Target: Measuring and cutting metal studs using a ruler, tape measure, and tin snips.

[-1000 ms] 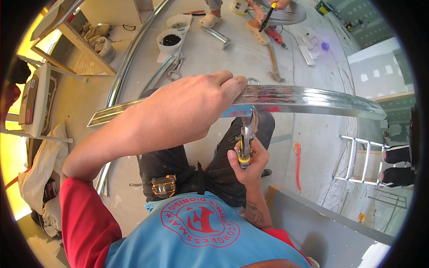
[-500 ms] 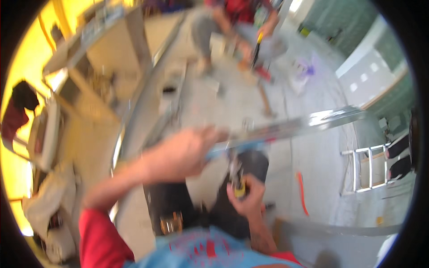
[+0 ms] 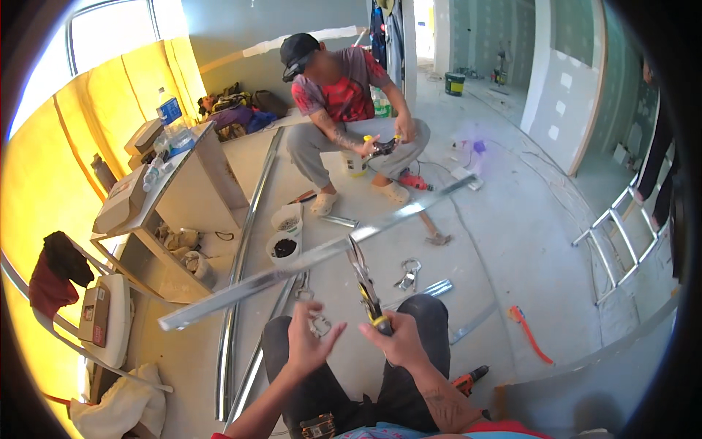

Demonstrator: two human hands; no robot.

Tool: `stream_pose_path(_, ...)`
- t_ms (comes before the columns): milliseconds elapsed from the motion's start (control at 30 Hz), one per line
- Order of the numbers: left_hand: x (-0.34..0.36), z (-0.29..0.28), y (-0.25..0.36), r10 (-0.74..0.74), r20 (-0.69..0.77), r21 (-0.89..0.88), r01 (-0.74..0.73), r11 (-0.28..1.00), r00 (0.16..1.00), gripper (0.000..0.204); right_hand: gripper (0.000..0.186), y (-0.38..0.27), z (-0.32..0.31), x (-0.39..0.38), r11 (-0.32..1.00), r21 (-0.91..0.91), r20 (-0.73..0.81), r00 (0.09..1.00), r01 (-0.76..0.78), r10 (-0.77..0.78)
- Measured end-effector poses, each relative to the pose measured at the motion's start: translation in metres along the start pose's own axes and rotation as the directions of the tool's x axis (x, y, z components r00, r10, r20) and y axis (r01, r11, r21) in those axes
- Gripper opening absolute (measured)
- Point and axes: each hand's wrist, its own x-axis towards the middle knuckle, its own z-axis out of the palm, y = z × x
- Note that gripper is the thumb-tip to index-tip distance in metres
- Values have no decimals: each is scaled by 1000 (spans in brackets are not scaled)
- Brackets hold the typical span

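Note:
My left hand (image 3: 308, 342) is held up over my left knee, fingers and thumb apart, with nothing in it. Beside it, my right hand (image 3: 398, 338) grips tin snips (image 3: 371, 298) by black and yellow handles. Their silver jaws point up and away, the tips overlapping the edge of a long metal channel (image 3: 292, 271); whether they touch it I cannot tell. That channel slants from lower left to upper right beyond my hands, and what supports it is unclear. Behind the snips, a short piece of channel (image 3: 439, 287) lies on the floor by my right knee.
Opposite me a person (image 3: 344, 88) squats, handling a black and yellow tool. White buckets (image 3: 283, 247), a hammer (image 3: 436, 233) and metal clamps (image 3: 409, 274) are on the floor. Long channels (image 3: 232, 322) lie at left near a wooden cabinet (image 3: 194, 175). A ladder (image 3: 621, 230) stands at right.
My left hand has come away from the metal channel and moved down, fingers apart. The channel now lies farther left, slanting. My right hand still holds the snips. My view has tilted up.

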Motion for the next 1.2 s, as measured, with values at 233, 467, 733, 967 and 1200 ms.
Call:
stream_pose_path(233,85,36,-87,-83,-173,-199,48,979,981,92,48,-14,46,16,756,399,466,825,-519,320)
stream_pose_path(467,96,53,-87,-296,90,-589,290,754,951,23,49,2,40,25,156,574,815,579,-804,-15)
stream_pose_path(733,144,61,-84,-347,191,-402,395,826,918,18,90,-13,11,-11,49,571,792,535,-819,-294)
stream_pose_path(967,193,-2,-37,-132,-99,267,154,951,986,51,49,32,-9,-31,978,72,343,926,-194,158)
stream_pose_path(1200,166,-47,39,-74,379,439,-109,892,922,76,37,71,-15,19,945,-271,-210,946,185,-246)
